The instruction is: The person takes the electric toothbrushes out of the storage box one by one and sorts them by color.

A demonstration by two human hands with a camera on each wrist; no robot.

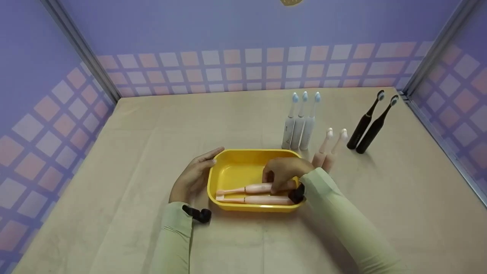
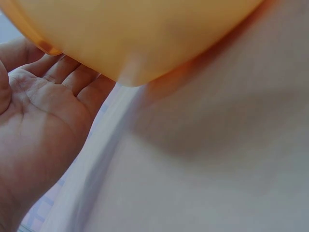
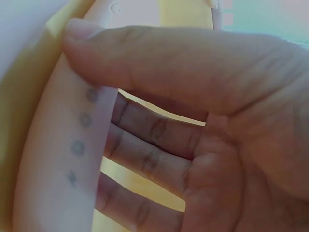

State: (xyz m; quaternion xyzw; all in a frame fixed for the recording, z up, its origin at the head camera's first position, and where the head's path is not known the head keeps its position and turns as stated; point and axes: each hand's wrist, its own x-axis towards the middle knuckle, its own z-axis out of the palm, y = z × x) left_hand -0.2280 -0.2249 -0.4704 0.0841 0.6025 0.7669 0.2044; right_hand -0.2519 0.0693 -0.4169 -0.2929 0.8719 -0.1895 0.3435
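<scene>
A yellow plastic basin (image 1: 236, 153) stands on the table with two pink electric toothbrushes lying side by side inside, heads to the left. My right hand (image 1: 283, 171) reaches into it and pinches the handle of the farther pink electric toothbrush (image 1: 257, 188) between thumb and fingers. In the right wrist view, small round marks show on that handle (image 3: 58, 159). The nearer pink electric toothbrush (image 1: 262, 199) rests along the front wall. Against the basin's left outer side rests my left hand (image 1: 194, 175), its fingers mostly straight; the basin (image 2: 145, 34) hides their tips in the left wrist view.
Behind the basin's right end stand three white electric toothbrushes (image 1: 299, 131). Two more pink toothbrushes (image 1: 324, 158) stand upright beside the right forearm, partly hidden by it. Farther right stand two black toothbrushes (image 1: 367, 131). Purple tiled walls (image 1: 243, 64) border the table.
</scene>
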